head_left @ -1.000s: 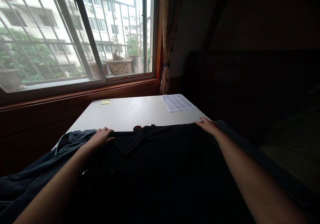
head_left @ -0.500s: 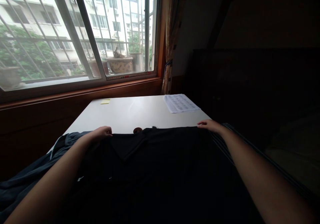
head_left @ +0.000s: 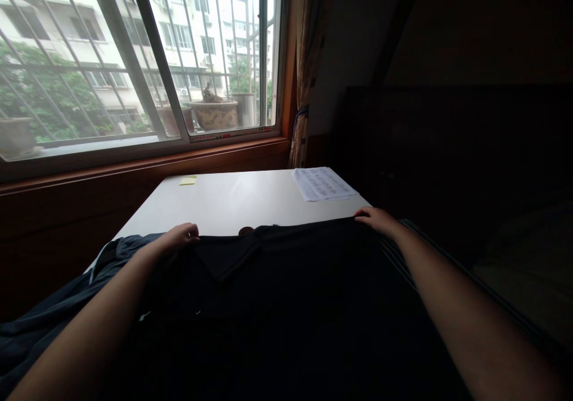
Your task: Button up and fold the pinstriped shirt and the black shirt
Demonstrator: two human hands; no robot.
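A black collared shirt (head_left: 286,287) lies spread across the near half of a white table (head_left: 233,201), collar towards the window. My left hand (head_left: 176,238) grips the shirt's far left shoulder with its fingers curled over the cloth. At the far right shoulder, my right hand (head_left: 376,219) is closed on the shirt's edge. Both forearms reach forward over the garment.
A dark blue garment (head_left: 58,311) is bunched at the left under my left arm. A striped cloth (head_left: 403,258) shows at the right. A printed paper sheet (head_left: 323,183) and a yellow sticky note (head_left: 188,181) lie at the table's far side, below a barred window (head_left: 134,61).
Both hands closed on the shirt's shoulders; the shirt's top edge slid slightly towards me, then shifted back a little. The view tilted slightly.
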